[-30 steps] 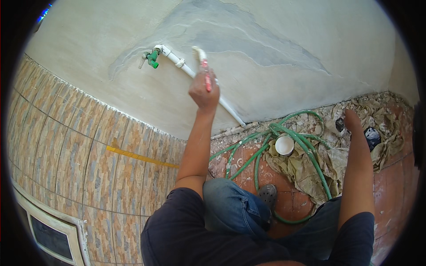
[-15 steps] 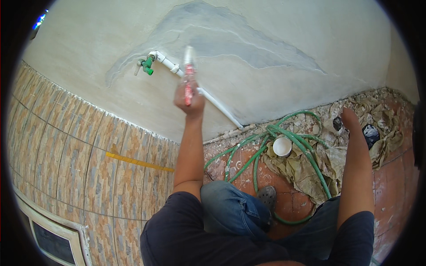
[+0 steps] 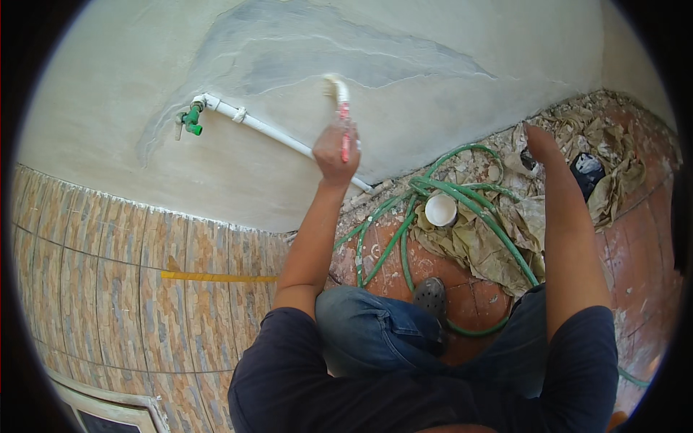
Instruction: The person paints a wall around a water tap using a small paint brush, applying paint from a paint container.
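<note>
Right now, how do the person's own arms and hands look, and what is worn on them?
Both forearms are bare from the elbow down. The left hand and right hand wear no gloves, and no watch or ring shows. Short dark navy sleeves cover the upper arms, part of a plain top without visible markings. Blue jeans show below them.

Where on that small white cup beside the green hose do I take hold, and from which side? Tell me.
Take the white cup by its rim, coming straight down from above. It stands upright with its round mouth open to the top, and the rim is bare all round. The green hose loops close along its sides and crumpled paper lies beside it, so a side grip looks crowded.
</note>
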### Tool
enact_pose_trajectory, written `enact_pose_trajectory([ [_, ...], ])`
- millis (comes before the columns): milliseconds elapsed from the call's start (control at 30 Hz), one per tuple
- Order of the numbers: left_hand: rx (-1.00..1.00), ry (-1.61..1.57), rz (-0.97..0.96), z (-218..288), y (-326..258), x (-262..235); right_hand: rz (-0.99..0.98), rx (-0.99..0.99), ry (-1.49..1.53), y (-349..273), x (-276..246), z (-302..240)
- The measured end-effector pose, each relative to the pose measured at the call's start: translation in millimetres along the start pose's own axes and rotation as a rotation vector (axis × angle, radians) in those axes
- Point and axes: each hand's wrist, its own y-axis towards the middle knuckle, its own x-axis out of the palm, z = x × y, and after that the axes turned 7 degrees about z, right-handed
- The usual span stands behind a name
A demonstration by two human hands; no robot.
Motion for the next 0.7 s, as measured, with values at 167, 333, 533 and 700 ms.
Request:
enact_pose_trajectory([
  [167,0.082,-0.343,-0.289,37.3,-30.9,36.0,-0.128,-0.084,-0.029,0.5,-2.8,9.9],
  [333,-0.048,-0.37,-0.248,33.6,-24.5,29.8,-0.223,-0.003,-0.061,1.3,-13.0,6.9],
  [533,0.113,-0.029,0.194,-4.8,41.5,-45.4,-0.103,0.015,-0.051,1.9,-9.7,13.3],
  [700,0.057,0.102,0.47,0.5,74.0,-84.1,-0.143,-0.053,-0.04,3.8,-4.4,6.1],
])
